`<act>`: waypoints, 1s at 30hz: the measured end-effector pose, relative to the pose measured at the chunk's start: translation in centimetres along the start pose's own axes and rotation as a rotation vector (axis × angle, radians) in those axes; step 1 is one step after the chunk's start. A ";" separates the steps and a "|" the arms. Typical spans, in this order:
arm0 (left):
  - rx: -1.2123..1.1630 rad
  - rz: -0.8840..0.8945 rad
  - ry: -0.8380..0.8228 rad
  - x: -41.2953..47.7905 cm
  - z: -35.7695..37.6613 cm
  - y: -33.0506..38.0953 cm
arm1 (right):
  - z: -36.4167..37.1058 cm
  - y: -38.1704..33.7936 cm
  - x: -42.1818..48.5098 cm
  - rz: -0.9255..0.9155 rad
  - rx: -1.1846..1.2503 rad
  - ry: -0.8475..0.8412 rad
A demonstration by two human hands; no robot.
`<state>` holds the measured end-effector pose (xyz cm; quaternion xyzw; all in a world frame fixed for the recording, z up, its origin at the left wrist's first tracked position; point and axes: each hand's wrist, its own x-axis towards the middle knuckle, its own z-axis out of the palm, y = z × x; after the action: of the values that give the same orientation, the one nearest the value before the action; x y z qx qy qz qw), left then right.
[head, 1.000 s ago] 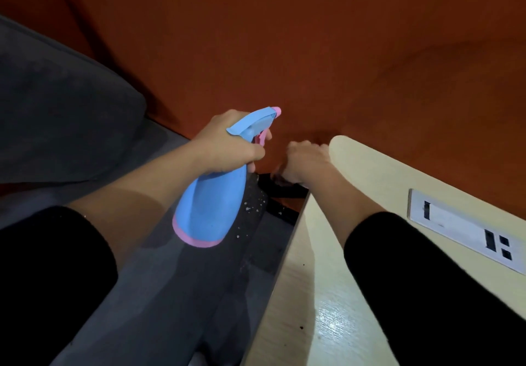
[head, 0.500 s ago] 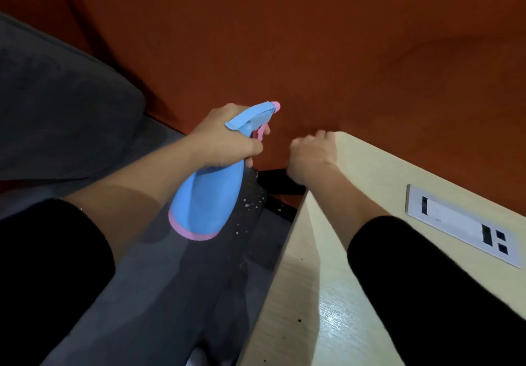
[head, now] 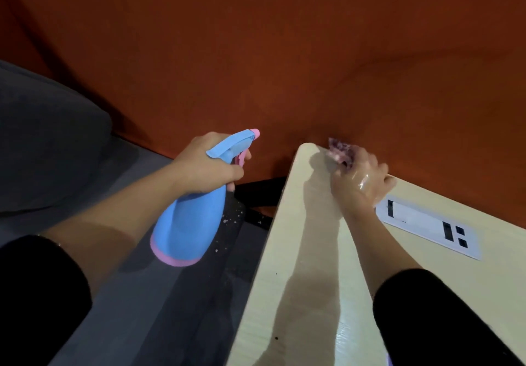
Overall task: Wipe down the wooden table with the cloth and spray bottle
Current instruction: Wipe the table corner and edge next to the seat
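While your right hand (head: 360,179) bunches one pinkish-purple cloth (head: 338,150) against the far corner of the pale wooden table (head: 301,266), your left hand (head: 209,166) grips the neck of one spray bottle (head: 189,226) out over the grey floor (head: 148,308), clear of the table's left edge. Count two hands, two black sleeves, one cloth, one bottle. Your right hand's fingers are curled around the cloth, which is blurred (its weave cannot be read) and pokes out past the knuckles toward the orange wall (head: 284,52); the back of that hand shines wet. Your left fingers wrap the bottle below its blue head, one finger lying by the pink trigger. The bottle is sky blue with a pink band round its base and a pink nozzle tip, tilted so the nozzle points up toward the wall. One white socket plate (head: 427,227) with dark slots sits flush in the tabletop, just beside your right wrist. Pale specks dot the dark strip (head: 227,237) below the bottle.
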<state>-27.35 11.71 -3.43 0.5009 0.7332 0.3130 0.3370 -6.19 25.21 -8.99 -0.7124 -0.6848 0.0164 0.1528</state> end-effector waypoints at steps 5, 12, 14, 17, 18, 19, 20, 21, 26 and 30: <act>-0.012 0.024 -0.044 0.3 0.9 0.3 | 1.7 -1.7 -0.7 -0.007 -0.020 -0.083; 0.007 -0.005 -0.011 0.0 0.3 -0.4 | 1.3 -6.9 -0.6 -0.377 0.135 -0.278; -0.007 -0.008 0.006 -0.1 0.0 -0.7 | 0.2 -8.5 1.0 -0.432 0.107 -0.435; -0.019 -0.010 0.024 -0.1 -0.5 -1.2 | 0.1 -9.8 2.3 -0.632 -0.321 -0.415; -0.018 -0.008 0.021 -0.2 -0.5 -1.4 | 0.3 -10.1 2.1 -0.700 -0.473 -0.401; -0.017 -0.005 0.018 -0.2 -0.5 -1.5 | 0.8 -10.3 1.8 -0.754 -0.593 -0.387; -0.017 -0.005 0.019 -0.2 -0.5 -1.7 | 1.2 -10.6 1.4 -0.795 -0.679 -0.374; -0.018 -0.008 0.021 -0.2 -0.5 -1.8 | 1.5 -11.0 0.9 -0.820 -0.739 -0.369; -0.035 -0.005 0.014 -0.2 -0.6 -2.1 | 3.1 -12.3 -2.6 -0.831 -0.848 -0.511; -0.021 -0.002 0.033 -0.3 -1.1 -2.4 | 3.9 -11.7 -5.4 -0.653 -0.546 -0.777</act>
<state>-29.38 10.53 -4.67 0.4915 0.7357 0.3286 0.3305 -18.77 20.85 -10.90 -0.4194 -0.8544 0.0517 -0.3023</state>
